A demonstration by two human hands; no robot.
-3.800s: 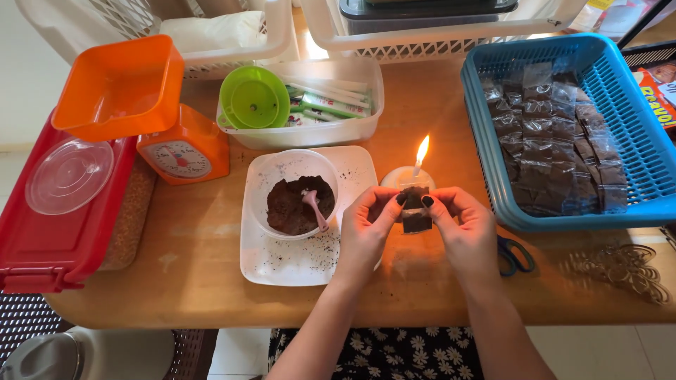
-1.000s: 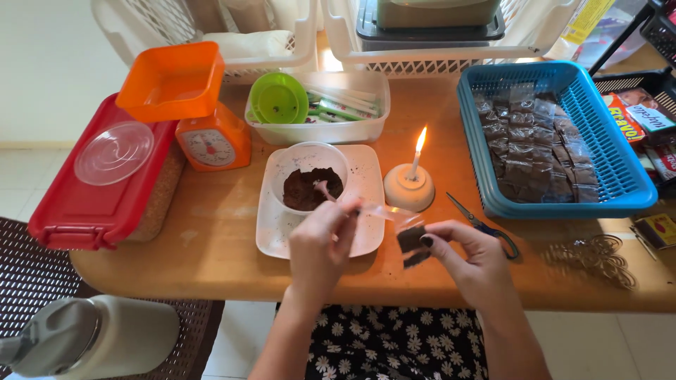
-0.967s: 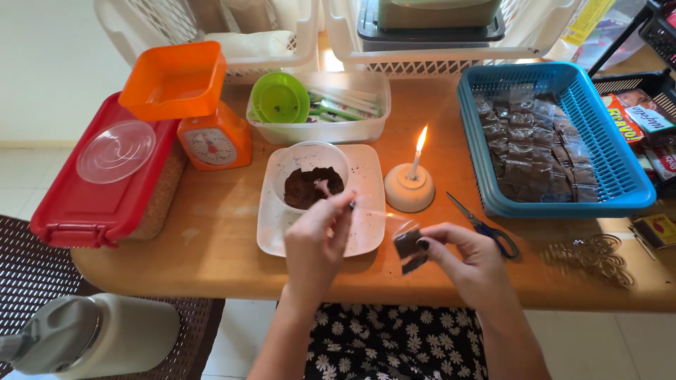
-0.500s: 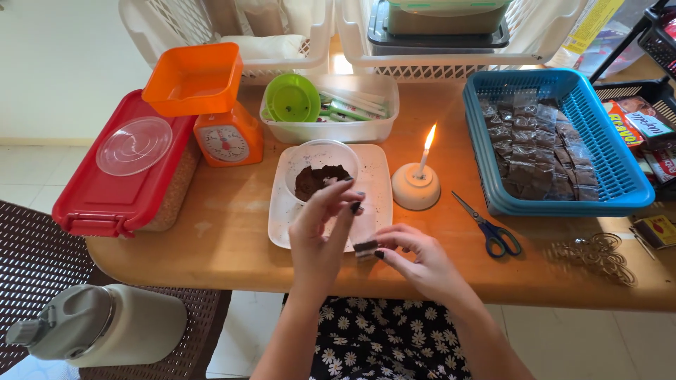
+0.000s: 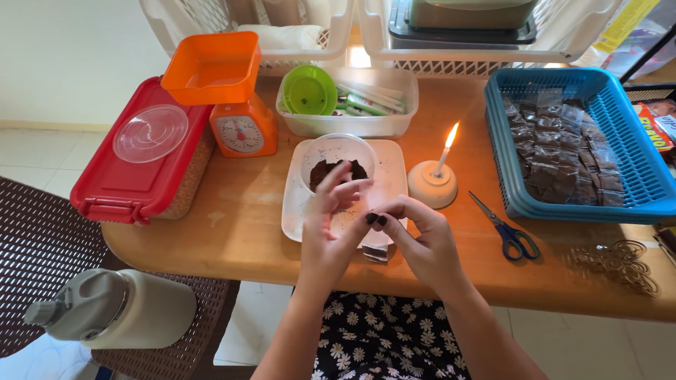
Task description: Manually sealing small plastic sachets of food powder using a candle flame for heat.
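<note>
Item: small clear packet (image 5: 377, 248) with dark brown filling, pinched at its top by the fingertips of the right hand (image 5: 422, 236), at the near edge of the wooden bench (image 5: 239, 211), just near of the white square tray (image 5: 394, 169). The left hand (image 5: 331, 225) rests against the right, fingers loosely spread, grip seemingly released and grasping nothing (its thumb is hidden). Step in hand, as judged: closing or folding the packet's mouth; the next move likely calls for a steady two-handed pinch along the open edge. The packet hangs below the right grip, bottom close to the bench. Adjacent: clear bowl of brown powder (image 5: 338, 169) on the tray; lit candle (image 5: 440, 165) in a round holder, right of the tray; blue-handled scissors (image 5: 510, 232); blue basket of filled packets (image 5: 574, 151), far right; orange scale (image 5: 232, 105); red-lidded box (image 5: 144, 165), left.
</note>
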